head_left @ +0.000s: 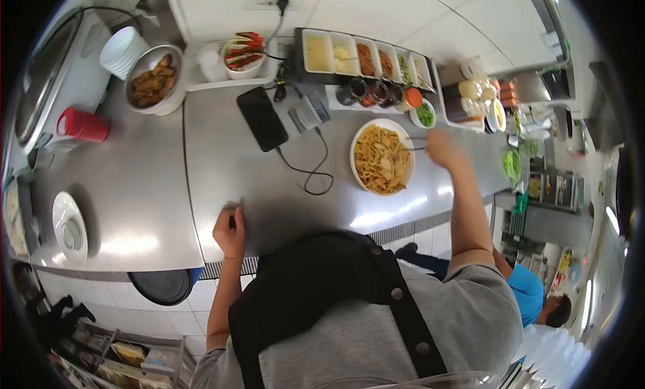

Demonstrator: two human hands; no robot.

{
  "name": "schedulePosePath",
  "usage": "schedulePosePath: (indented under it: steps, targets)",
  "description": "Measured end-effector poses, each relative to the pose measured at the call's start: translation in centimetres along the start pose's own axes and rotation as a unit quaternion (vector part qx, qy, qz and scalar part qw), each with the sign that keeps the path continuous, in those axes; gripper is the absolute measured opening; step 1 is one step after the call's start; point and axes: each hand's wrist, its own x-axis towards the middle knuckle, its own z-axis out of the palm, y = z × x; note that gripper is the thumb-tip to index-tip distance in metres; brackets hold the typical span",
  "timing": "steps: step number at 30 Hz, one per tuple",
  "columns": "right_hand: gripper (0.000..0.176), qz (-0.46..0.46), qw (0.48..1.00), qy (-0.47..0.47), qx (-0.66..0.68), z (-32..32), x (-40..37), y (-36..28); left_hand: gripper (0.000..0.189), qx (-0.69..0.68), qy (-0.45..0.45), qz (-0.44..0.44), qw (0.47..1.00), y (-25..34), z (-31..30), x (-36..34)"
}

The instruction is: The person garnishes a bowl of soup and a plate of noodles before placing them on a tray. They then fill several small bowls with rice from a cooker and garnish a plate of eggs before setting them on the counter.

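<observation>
Now, the right hand point(443, 147) has its fingers clenched round a pair of metal tongs point(414, 144), their tips at the far rim of the white plate point(358, 135). That plate sits on the counter point(148, 194), just in front of the jars. The left hand point(230, 231) rests near the counter's front edge, fingers loosely curled, nothing in them that I can see.

By the look of it the plating is well along: the noodles point(381, 162) already lie in a tangled yellow heap that fills the round plate. I can't make out any garnish on top.

Further out, the counter is brushed steel, glossy under the lights. A flat black phone point(262, 118) lies there with its thin cable point(309, 177) looping towards the plate. Behind it stands a long tray of toppings point(363, 56), split into compartments, with dark round jars point(373, 92) before it. Off left sit a steel bowl of browned pieces point(154, 80) and a red cup point(84, 125).
</observation>
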Motion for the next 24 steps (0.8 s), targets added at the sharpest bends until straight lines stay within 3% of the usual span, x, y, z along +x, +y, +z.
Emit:
schedulePosePath:
  steps: [2,5,6,9,10,11,13,16,20,24]
  targets:
    - [0.016,-0.084,0.993,0.084,-0.020,-7.5,0.9,-2.6,0.021,0.016,0.014,-0.002,1.000,0.7,0.0,0.1]
    - [0.023,-0.234,0.953,0.158,0.111,-18.6,1.1,-12.6,0.021,0.029,0.044,0.000,0.999,0.6,0.1,0.2]
    - [0.026,-0.286,0.932,0.156,0.158,-20.9,1.7,-16.6,0.022,0.023,0.050,-0.003,0.999,0.7,0.0,0.2]
    - [0.030,-0.437,0.823,0.310,0.188,-22.4,6.5,-29.5,0.023,0.017,0.070,-0.006,0.997,0.3,-0.2,0.2]
    - [0.026,-0.449,0.821,0.315,0.158,-22.3,8.9,-33.7,0.024,0.011,0.074,-0.013,0.997,0.2,-0.2,0.1]
    - [0.034,-0.446,0.831,0.313,0.112,-21.2,12.8,-37.8,0.025,0.010,0.089,-0.014,0.996,0.4,-0.3,0.2]
    - [0.027,-0.436,0.867,0.234,0.054,-21.1,15.3,-44.4,0.026,0.019,0.100,0.001,0.995,-0.1,-0.3,0.3]
    - [0.020,-0.434,0.875,0.213,-0.012,-20.3,17.8,-50.1,0.026,0.003,0.107,-0.017,0.994,0.0,-0.3,-0.2]
    - [0.017,-0.436,0.878,0.198,-0.023,-19.8,19.1,-53.3,0.027,-0.002,0.108,-0.021,0.994,0.5,-0.5,0.3]
    - [0.022,-0.420,0.883,0.206,-0.030,-21.6,18.1,-52.2,0.028,0.011,0.109,-0.024,0.994,0.8,-0.5,0.3]
